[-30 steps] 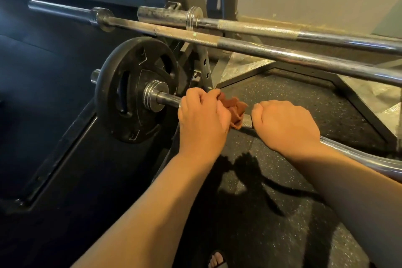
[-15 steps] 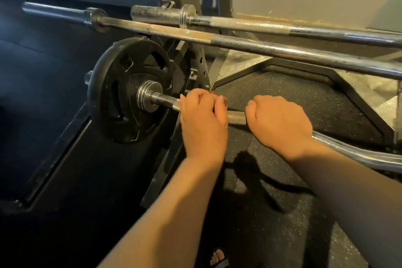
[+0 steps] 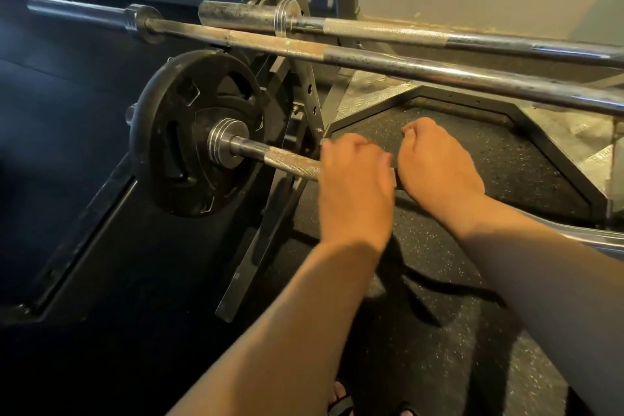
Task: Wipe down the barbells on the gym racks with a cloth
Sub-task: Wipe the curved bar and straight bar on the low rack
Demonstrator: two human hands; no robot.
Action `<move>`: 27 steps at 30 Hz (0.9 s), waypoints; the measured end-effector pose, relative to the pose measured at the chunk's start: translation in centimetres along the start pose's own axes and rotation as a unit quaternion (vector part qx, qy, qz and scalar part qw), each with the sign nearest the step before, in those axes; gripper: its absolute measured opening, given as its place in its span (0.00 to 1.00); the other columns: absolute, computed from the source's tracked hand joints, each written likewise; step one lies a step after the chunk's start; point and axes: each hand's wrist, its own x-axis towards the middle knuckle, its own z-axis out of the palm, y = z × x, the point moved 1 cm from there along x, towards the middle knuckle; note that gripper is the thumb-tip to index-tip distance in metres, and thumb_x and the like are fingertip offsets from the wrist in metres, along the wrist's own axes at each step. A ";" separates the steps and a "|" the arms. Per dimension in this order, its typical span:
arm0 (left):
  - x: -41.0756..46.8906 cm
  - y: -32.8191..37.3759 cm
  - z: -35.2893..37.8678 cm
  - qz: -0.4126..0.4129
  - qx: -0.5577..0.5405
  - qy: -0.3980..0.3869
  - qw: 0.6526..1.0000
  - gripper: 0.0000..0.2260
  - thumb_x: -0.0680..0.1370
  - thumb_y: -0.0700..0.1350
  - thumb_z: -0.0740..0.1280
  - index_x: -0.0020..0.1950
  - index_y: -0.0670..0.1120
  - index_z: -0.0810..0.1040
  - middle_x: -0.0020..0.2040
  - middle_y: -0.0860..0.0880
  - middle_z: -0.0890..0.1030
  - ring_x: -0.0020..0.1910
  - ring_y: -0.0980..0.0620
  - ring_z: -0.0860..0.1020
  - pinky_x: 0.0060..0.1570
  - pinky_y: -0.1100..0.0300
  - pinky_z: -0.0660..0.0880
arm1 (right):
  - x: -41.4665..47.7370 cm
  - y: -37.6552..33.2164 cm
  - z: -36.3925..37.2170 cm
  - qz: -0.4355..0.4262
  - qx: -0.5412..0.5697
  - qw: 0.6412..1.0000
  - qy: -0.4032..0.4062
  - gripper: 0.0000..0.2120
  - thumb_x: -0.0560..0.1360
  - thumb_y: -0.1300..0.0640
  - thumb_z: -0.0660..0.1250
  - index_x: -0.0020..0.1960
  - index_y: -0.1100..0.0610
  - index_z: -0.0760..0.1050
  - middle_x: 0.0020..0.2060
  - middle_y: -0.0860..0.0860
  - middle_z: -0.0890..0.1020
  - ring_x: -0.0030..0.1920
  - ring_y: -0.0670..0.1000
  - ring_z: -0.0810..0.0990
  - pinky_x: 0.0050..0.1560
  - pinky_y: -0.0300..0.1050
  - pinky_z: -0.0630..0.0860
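Note:
The lowest barbell [image 3: 290,162] carries a black weight plate [image 3: 182,145] on its left sleeve, and its knurled shaft runs right under both my hands. My left hand [image 3: 354,186] is curled over the shaft. The cloth it held a moment ago is hidden beneath the palm. Right beside it and almost touching it, my right hand [image 3: 439,162] grips the same bar. Two more barbells lie on the rack above, a middle barbell [image 3: 405,67] and a far barbell [image 3: 388,32].
The grey rack upright [image 3: 305,78] stands just behind the plate. A speckled rubber mat [image 3: 439,331] in a metal frame [image 3: 557,159] lies under the bars. My sandalled foot [image 3: 341,398] shows at the bottom edge. Dark flooring fills the left.
My left hand has slid right along the lowest bar, away from the plate and up against my right hand. The orange-brown cloth that stuck out beside it is now covered.

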 end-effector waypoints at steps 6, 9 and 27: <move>0.6 -2.3 -1.8 0.122 0.046 -0.050 0.990 0.10 0.84 0.46 0.60 0.57 0.47 0.81 0.57 0.50 0.77 0.61 0.51 0.74 0.75 0.45 0.63 | -0.8 -0.3 0.3 -0.082 -0.065 0.994 0.017 0.18 0.85 0.49 0.50 0.55 0.55 0.75 0.49 0.55 0.81 0.47 0.59 0.78 0.46 0.54 0.74; 1.6 -6.1 -4.3 0.067 0.027 0.019 0.997 0.09 0.84 0.47 0.60 0.54 0.49 0.81 0.56 0.54 0.76 0.57 0.56 0.74 0.66 0.46 0.72 | -1.6 -0.9 0.4 -0.166 -0.164 0.972 0.016 0.21 0.85 0.45 0.49 0.47 0.55 0.75 0.39 0.52 0.78 0.37 0.56 0.77 0.39 0.52 0.75; 4.4 -12.1 -8.1 0.069 0.053 0.040 0.995 0.13 0.83 0.45 0.61 0.64 0.46 0.81 0.67 0.51 0.74 0.70 0.56 0.68 0.74 0.54 0.66 | -1.3 -1.2 0.5 -0.171 -0.216 0.961 0.017 0.21 0.85 0.45 0.49 0.42 0.54 0.73 0.33 0.49 0.74 0.31 0.52 0.74 0.35 0.51 0.76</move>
